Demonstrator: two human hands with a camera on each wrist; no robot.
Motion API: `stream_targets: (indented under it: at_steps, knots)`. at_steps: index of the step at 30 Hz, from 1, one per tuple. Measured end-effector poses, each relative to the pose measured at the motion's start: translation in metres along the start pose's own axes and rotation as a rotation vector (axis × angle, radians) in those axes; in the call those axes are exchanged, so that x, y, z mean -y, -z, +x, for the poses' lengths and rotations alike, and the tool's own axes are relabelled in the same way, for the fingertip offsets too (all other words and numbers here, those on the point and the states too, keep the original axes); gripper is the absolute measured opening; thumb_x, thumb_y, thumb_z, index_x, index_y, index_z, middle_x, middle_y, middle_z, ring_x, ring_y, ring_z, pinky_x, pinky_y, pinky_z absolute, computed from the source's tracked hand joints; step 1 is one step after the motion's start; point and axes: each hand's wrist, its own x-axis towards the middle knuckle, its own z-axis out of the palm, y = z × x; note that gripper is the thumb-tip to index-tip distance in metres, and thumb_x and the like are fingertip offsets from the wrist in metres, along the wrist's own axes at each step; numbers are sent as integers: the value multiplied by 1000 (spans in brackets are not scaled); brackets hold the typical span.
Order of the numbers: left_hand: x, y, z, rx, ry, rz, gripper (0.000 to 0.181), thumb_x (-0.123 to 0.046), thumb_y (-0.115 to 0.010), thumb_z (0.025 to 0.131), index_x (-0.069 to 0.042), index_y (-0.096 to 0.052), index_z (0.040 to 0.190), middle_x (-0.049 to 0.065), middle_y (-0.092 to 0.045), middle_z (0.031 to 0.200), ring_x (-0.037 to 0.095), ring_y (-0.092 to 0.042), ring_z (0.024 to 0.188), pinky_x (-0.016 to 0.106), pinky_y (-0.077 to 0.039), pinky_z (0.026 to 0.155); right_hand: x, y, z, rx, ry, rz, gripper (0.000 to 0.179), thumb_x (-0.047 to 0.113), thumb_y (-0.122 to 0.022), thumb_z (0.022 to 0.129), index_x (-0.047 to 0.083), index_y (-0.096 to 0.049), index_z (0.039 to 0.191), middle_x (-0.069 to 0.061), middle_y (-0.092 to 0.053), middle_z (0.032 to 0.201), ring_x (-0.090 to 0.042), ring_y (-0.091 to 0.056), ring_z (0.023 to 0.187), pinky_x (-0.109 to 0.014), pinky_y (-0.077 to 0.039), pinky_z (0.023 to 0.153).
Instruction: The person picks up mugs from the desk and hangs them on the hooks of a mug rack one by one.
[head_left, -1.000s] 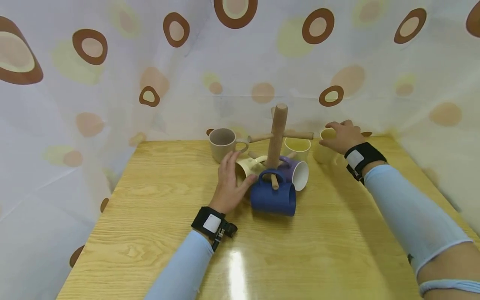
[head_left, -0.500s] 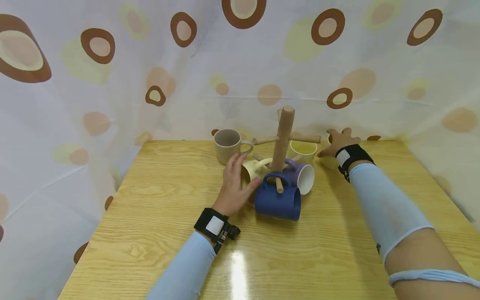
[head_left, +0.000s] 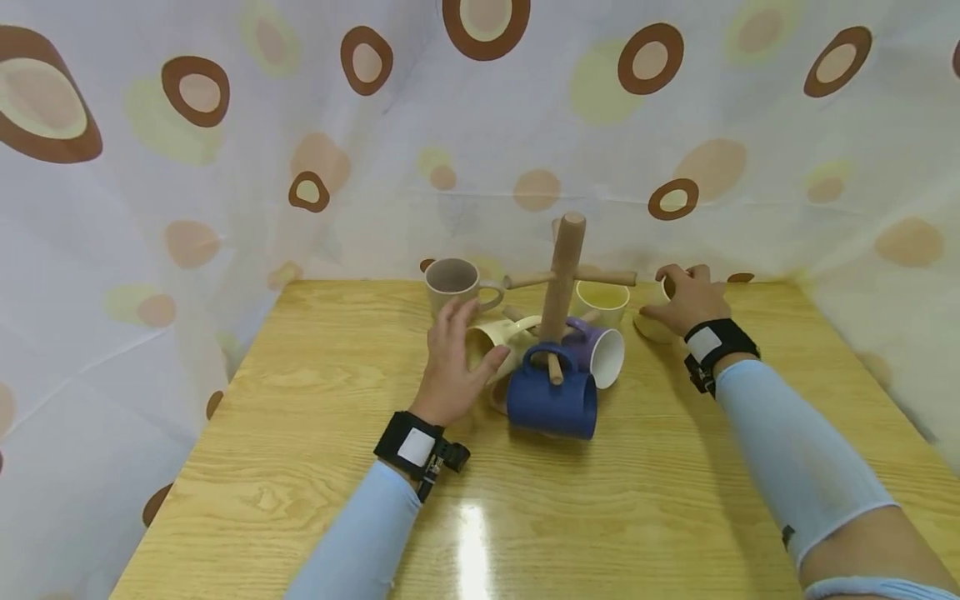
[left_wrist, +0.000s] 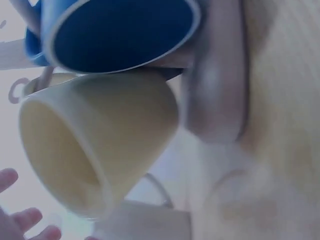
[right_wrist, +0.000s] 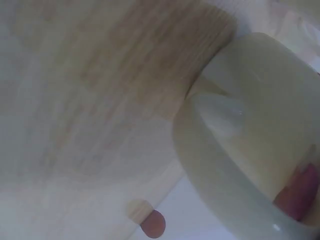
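Observation:
My left hand (head_left: 453, 367), fingers spread, is beside a pale yellow mug (left_wrist: 125, 125) hanging tilted on a wooden mug tree (head_left: 562, 279). In the left wrist view its fingertips (left_wrist: 27, 219) are apart from that mug. A blue mug (head_left: 551, 404) and a purple mug (head_left: 591, 346) also hang from the low pegs. At the back right my right hand (head_left: 692, 302) grips a cream mug (right_wrist: 270, 90), mostly hidden in the head view. One fingertip (right_wrist: 299, 192) shows against it in the right wrist view, where the mug's handle loop (right_wrist: 210, 160) is close to the camera.
Behind the tree stands a mug with a yellow inside (head_left: 603, 298). A grey-beige mug (head_left: 453, 282) stands at the back left, its handle towards the tree. The upper pegs (head_left: 606, 277) stick out sideways. A patterned curtain (head_left: 480, 125) borders the wooden table (head_left: 300, 433).
My right hand has closed in on the cream mug, which now looks more tipped. The left hand has shifted slightly left, away from the hanging yellow mug.

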Motion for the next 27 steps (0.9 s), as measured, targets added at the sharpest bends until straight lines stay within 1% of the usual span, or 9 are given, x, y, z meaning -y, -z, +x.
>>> stream_targets:
  at_steps: [4,7,9,11,15,18,21,25,27]
  knots:
    - [-9,15,2,-212,-20,29,56,-44,-59,88,-10,-49,131,16,-38,139,27,-31,125,55,-39,95,-7,17,-22,-127,50,108,63,47,-70,78,14,-46,126,-36,-30,130,-58,-38,102,-64,-44,69]
    - [-22,31,3,-361,-40,3,35,-34,-60,88,-6,-61,109,15,-55,112,24,-47,96,43,-44,76,-4,40,-41,-251,100,217,61,43,-73,76,11,-50,123,-30,-32,129,-50,-38,106,-66,-40,79]
    - [-33,41,2,-400,-49,-57,25,-29,-59,89,-6,-63,95,12,-59,91,21,-49,75,35,-42,62,4,58,-57,-348,161,297,56,34,-77,74,9,-54,119,-19,-35,125,-41,-37,109,-60,-38,88]
    - [-47,47,0,-372,-64,-145,21,-26,-57,90,-6,-63,86,9,-59,77,17,-46,61,30,-37,51,17,76,-77,-439,257,382,53,20,-82,68,5,-57,113,-4,-37,122,-30,-35,111,-46,-37,94]
    - [-75,49,-8,-128,-81,-353,23,-28,-55,92,-7,-63,91,9,-61,75,17,-52,60,27,-43,48,51,106,-120,-571,545,452,51,7,-85,58,-3,-62,102,16,-36,121,-15,-36,110,-20,-33,88]
    - [-93,45,-14,128,-49,-534,30,-35,-53,94,-9,-60,109,14,-64,88,22,-59,65,30,-49,49,84,117,-152,-633,773,449,48,29,-82,67,-5,-62,93,-3,-47,123,-16,-42,98,-15,-34,80]
    - [-105,37,-18,344,24,-735,49,-46,-51,93,-14,-49,130,23,-63,109,29,-65,72,35,-54,48,117,117,-176,-697,971,454,51,50,-70,76,0,-62,85,-22,-52,113,-24,-45,89,-16,-35,81]
    - [-116,23,-23,575,126,-1003,72,-63,-48,87,-24,-29,145,28,-50,130,37,-65,88,47,-57,50,151,104,-195,-732,1211,443,32,40,-69,81,9,-63,79,-26,-53,103,-37,-49,90,-27,-41,88]
    - [-119,17,-26,660,168,-1100,79,-70,-44,85,-26,-23,147,23,-44,134,36,-63,91,51,-57,52,161,95,-201,-723,1307,391,26,37,-68,83,12,-64,78,-25,-54,101,-40,-51,89,-35,-49,81]
